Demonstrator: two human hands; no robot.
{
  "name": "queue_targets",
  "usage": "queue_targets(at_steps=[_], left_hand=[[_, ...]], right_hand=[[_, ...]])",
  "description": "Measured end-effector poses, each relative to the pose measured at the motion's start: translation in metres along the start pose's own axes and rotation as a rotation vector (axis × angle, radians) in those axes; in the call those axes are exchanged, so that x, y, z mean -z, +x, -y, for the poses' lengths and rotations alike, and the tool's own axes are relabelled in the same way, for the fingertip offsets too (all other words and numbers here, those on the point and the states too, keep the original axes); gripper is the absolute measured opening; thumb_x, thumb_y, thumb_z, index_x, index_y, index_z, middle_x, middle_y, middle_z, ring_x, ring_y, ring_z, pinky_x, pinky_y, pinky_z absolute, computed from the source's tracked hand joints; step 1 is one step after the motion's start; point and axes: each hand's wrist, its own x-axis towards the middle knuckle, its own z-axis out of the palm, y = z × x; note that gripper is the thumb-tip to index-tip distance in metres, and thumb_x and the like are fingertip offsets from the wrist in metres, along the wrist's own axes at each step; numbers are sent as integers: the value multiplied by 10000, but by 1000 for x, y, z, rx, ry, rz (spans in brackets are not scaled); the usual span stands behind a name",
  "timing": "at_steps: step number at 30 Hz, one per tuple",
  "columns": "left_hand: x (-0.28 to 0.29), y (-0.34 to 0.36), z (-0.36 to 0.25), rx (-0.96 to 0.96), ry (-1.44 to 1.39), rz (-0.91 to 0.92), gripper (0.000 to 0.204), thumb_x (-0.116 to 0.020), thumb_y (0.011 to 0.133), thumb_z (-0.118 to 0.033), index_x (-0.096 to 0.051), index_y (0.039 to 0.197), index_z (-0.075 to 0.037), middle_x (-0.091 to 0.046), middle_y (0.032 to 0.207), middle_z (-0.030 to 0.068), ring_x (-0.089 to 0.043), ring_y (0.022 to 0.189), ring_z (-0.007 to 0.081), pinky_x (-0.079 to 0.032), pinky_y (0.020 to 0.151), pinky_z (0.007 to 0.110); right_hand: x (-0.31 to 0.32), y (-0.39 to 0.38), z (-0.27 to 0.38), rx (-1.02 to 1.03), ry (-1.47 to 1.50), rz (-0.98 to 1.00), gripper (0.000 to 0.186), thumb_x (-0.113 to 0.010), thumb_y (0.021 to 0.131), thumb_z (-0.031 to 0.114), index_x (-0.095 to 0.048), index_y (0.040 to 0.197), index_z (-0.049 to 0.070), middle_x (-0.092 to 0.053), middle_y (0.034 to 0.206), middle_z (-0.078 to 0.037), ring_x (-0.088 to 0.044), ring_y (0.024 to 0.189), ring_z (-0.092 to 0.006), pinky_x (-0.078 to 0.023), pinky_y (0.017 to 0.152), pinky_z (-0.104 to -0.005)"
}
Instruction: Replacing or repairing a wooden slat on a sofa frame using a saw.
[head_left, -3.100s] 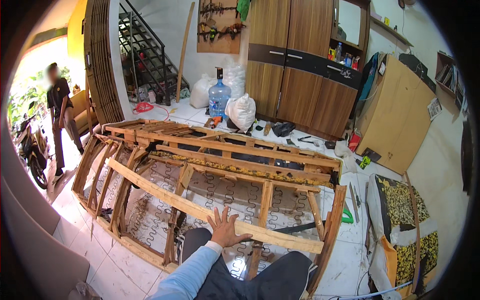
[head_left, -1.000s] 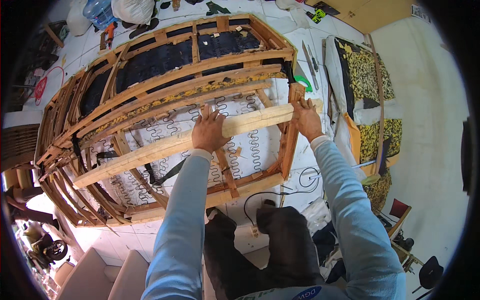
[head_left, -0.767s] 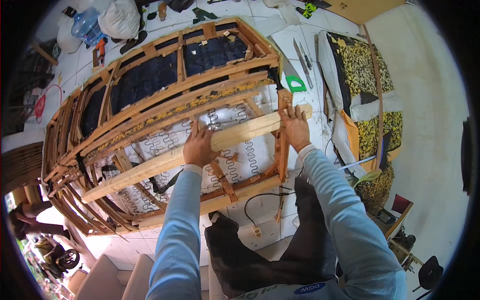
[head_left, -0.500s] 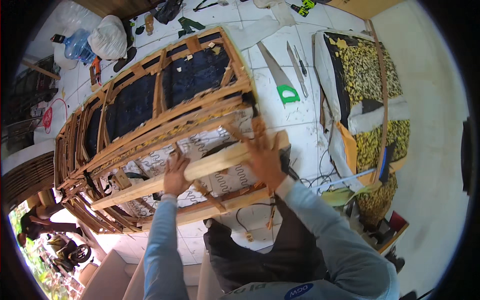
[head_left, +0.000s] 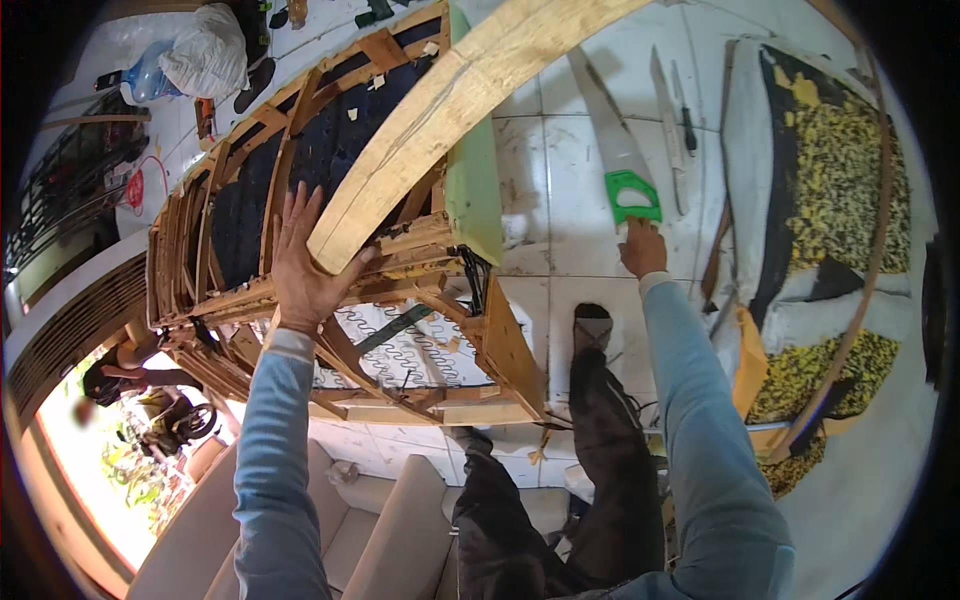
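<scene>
left hand (head_left: 300, 280) is open, palming the loose plank (head_left: 440, 110). right hand (head_left: 642, 248) reaches the green-handled saw (head_left: 618, 160), not gripping yet. i'd grab the handle squarely and steady that plank.

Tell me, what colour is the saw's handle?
Bright green; the saw handle shows clearly in the head view, by the right hand.

I see a white tiled floor (head_left: 585, 170) carrying everything. A bare wooden sofa frame (head_left: 300, 250) lies on it at the left. To its right a handsaw (head_left: 615, 150) with a green handle lies flat on the tiles, with slimmer tools (head_left: 672, 95) just beside it. Farther right lies a yellow-and-black patterned cushion (head_left: 840, 170). A water jug (head_left: 140, 82) and a white sack (head_left: 205, 50) sit at the far left.
</scene>
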Motion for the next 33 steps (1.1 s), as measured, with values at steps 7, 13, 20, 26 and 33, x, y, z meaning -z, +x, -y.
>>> queue_targets(at_steps=[7,13,20,26,33], left_hand=[[7,-4,-6,188,-240,44,771,-884,694,-313,-528,1288,25,-698,1090,176,-694,999,242,-547,872,340],[-2,-5,-9,194,-220,51,632,-871,701,-329,-579,1161,-7,-705,1028,184,-712,948,250,-562,820,348],[2,-8,-2,225,-165,103,712,-851,680,-415,-575,1229,-54,-647,1140,191,-640,1055,354,-515,891,429],[31,36,-44,-48,-171,157,1164,-826,641,-577,-294,1467,47,-441,1418,267,-459,1282,422,-357,1088,461],[12,112,-124,302,-294,240,892,-725,663,-717,-574,1273,-84,-696,1081,161,-670,997,339,-436,1010,443]], right_hand=[[-49,41,-12,135,-493,-415,327,-581,849,84,-540,1173,92,-578,1096,-132,-571,1025,-320,-446,942,-453],[-5,31,-5,370,-116,-78,500,-738,693,147,-541,1130,4,-604,1067,-196,-592,989,-368,-474,875,-455],[65,-138,64,67,779,-174,469,-655,825,150,-523,1250,3,-640,992,-266,-616,903,-457,-518,759,-464],[197,-252,88,-123,1205,-136,158,-616,902,140,-519,926,17,-537,688,-39,-557,641,-136,-434,551,-329],[262,-286,52,136,982,-428,145,-569,959,163,-508,942,32,-493,675,-12,-446,520,-92,-383,462,-272]])
